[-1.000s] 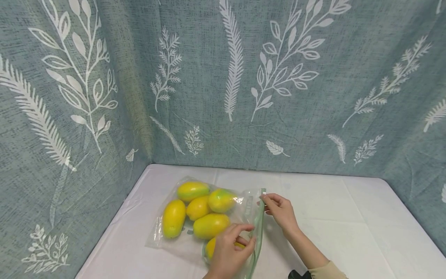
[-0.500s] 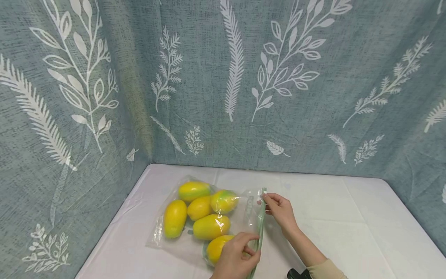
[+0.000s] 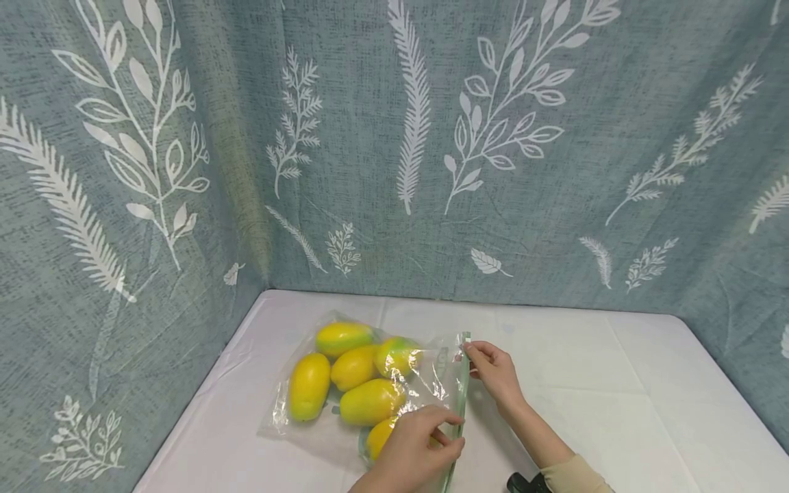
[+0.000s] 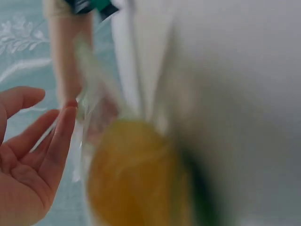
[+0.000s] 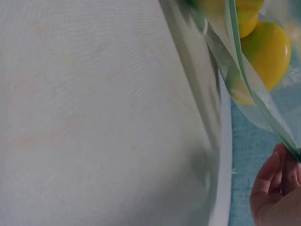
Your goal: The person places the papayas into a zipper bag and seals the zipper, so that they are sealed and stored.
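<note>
A clear zip bag (image 3: 440,394) lies on the table with several oval yellow fruits (image 3: 372,402) inside, some with green patches. Its green zip edge (image 3: 461,383) runs along the right side. At the far corner, my right hand (image 3: 496,376) pinches that edge between thumb and fingers; in the right wrist view the right hand (image 5: 277,193) grips the end of the green strip. My left hand (image 3: 416,448) covers part of the nearest fruit. In the left wrist view, the left hand's (image 4: 28,162) fingertips reach the bag's edge, its thumb standing apart.
White cloth covers the table (image 3: 592,397). Behind it and along the sides hangs a blue-green curtain (image 3: 370,150) with white leaf prints. A dark strap or device (image 3: 527,483) sits at the right wrist beside a beige sleeve (image 3: 573,476).
My left hand has shifted right and slightly toward the near side along the zip edge. The near part of that edge lies straighter now. My right hand stays at the far corner.
</note>
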Demonstrator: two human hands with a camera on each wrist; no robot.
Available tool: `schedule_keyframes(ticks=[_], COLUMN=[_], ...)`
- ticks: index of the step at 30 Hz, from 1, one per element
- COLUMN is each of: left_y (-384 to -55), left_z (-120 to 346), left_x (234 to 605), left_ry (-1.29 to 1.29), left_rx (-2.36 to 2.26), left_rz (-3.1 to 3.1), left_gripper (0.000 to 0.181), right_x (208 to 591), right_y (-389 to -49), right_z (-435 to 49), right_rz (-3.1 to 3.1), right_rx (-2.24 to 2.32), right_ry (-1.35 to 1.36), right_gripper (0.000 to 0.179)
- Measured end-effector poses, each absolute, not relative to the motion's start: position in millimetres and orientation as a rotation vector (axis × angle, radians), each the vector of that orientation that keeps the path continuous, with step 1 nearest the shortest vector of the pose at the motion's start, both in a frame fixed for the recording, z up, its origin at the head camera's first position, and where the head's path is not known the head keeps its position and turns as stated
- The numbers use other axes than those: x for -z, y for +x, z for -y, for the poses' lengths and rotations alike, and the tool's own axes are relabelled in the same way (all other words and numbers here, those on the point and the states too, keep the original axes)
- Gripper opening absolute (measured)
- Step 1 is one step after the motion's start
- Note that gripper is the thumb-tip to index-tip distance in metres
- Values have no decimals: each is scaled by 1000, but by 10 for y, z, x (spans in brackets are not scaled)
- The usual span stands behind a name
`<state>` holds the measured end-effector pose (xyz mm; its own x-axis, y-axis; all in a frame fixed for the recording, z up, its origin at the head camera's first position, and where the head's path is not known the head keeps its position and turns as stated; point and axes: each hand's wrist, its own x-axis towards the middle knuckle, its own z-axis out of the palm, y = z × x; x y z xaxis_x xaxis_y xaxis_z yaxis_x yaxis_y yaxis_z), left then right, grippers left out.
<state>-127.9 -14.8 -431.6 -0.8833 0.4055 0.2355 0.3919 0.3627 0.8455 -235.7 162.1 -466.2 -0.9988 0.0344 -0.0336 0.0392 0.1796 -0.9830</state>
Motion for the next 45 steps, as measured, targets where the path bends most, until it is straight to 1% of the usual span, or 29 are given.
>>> schedule_keyframes(ticks=[4, 9, 12, 17, 22, 29, 34, 45], left_y=[-1475, -1870, -2106, -2428, -2650, -2771, -2807, -2837], left_z=[213, 282, 305, 289, 236, 211, 201, 188], left_x=[4095, 3842, 3750, 3729, 3822, 3988, 4060, 4127], left_ry=[789, 732, 752, 811, 771, 659, 639, 632], left_rx=[-1633, -1576, -1496, -1350, -1228, -1157, -1186, -1285], left_rz=[-2567, -2584, -2585, -2555, -2566, -2517, -2483, -2509], left_gripper=[15, 20, 23, 29, 34, 34, 32, 19], right_x=[4644, 4711, 4744, 4759, 4759, 4783, 4786, 4739], right_y=[-2351, -2391, -2413, -2422, -2417, -2399, -2387, -2393], right_z=[-1616, -1607, -1603, -1591, -1565, -1542, -1543, -1525], right_rz=[-2408, -2400, -2403, -2418, -2422, -2409, -2404, -2387], right_rx=[2005, 2035, 2041, 2039, 2035, 2038, 2038, 2073], right_ry=[57, 47, 20, -30, -53, -64, -60, -9], right_gripper=[31, 33, 32, 30, 26, 26, 29, 34])
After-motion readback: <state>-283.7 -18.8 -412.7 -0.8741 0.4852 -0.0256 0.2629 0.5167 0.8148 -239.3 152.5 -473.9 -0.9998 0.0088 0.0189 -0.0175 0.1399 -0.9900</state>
